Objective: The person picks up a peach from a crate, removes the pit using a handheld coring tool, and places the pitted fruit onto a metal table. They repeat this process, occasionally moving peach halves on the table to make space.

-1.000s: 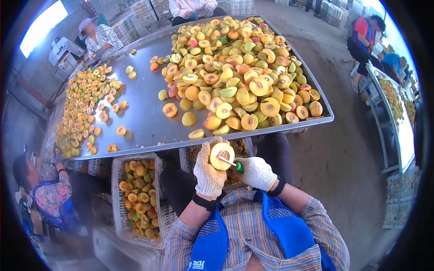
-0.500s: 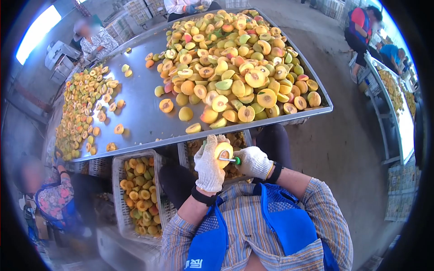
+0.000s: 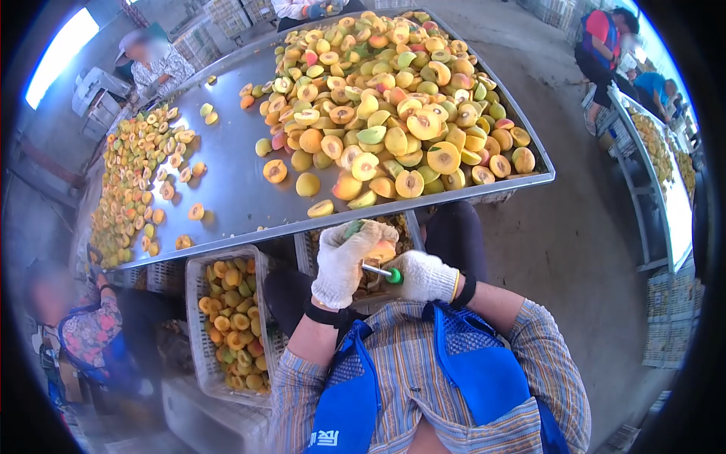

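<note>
My left hand (image 3: 344, 261), in a whitish work glove, is closed around a halved yellow peach (image 3: 380, 252) above a crate under the table edge. Only part of the peach shows past the fingers, and a green patch is visible at the top of the glove. In my gloved right hand (image 3: 427, 277) is a pitting tool (image 3: 394, 275) with a green handle and a thin metal shaft. The shaft points left and reaches the peach; its tip is hidden. Just beyond my hands, a large heap of halved peaches (image 3: 363, 113) lies on the metal table.
The metal table (image 3: 234, 181) has a raised rim close to my hands. A white crate (image 3: 198, 325) of peach halves stands left of my legs, with another crate (image 3: 306, 253) beneath my hands. Co-workers sit around the table; a second table (image 3: 658, 189) stands at right.
My left hand has turned the peach, so its cut face no longer shows toward me. Both hands have shifted slightly, and the tool still meets the fruit.
</note>
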Demonstrator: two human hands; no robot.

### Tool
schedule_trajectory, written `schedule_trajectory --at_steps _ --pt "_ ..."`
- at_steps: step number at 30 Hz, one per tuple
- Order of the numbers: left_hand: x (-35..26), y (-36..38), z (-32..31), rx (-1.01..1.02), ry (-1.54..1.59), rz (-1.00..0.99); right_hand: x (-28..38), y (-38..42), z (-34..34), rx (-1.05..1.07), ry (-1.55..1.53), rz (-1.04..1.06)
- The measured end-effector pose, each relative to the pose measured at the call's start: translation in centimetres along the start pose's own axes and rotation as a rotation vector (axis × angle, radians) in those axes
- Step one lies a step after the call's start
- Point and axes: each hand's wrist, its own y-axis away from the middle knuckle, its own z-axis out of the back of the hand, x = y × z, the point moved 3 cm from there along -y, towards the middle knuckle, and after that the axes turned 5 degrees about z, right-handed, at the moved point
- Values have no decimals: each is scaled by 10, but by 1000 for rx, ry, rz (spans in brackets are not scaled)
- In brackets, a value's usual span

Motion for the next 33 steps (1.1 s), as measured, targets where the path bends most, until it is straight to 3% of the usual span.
schedule_trajectory --at_steps 1,2,3,5,6,7,9,11,12,13,15,18,21,25,27,29,30,31,33 --pt "-5 0 -1 -128 -280 14 4 0 10 -12 141 -194" --pt "-11 1 -6 -126 -651 -4 -4 -2 10 -79 291 -63" --pt "-10 2 -3 -131 -650 -3 -14 -4 3 -75 291 -61" --pt "-5 1 2 55 -291 55 -27 -6 -22 132 9 36" --pt "0 -2 6 51 -290 54 -25 -1 -31 114 -357 134" --pt "8 -6 9 95 -51 14 -11 3 -33 196 -586 94" --pt "18 -10 11 176 426 -73 -8 -1 -30 270 -696 18" --pt "25 -16 19 -87 618 -23 -13 -10 -33 145 -637 84" --pt "24 -20 30 -127 618 -49 -30 -16 -41 155 -384 90" --pt "26 -24 46 -172 620 -73 -15 -15 -32 177 -321 131" --pt "23 -22 72 -303 657 -87 6 -13 -20 287 104 -205" --pt "7 2 122 -305 667 -215 -12 -19 -24 144 179 -223" --pt "-20 75 179 -492 489 -334 -25 -23 -24 12 196 -102" --pt "-5 206 285 -1112 344 -494 -23 -33 -31 103 210 -210" --pt "14 271 316 -1411 93 -464 -25 -36 -39 142 193 -215" --pt "23 310 305 -1560 -237 -198 -31 -39 -45 161 177 -226" --pt "42 327 312 -1567 -569 -54 -34 -40 -47 167 169 -215" --pt "77 340 330 -1538 -898 98 -35 -43 -50 168 162 -208" --pt "163 368 378 -1323 -1228 279 -30 -46 -51 183 153 -219"
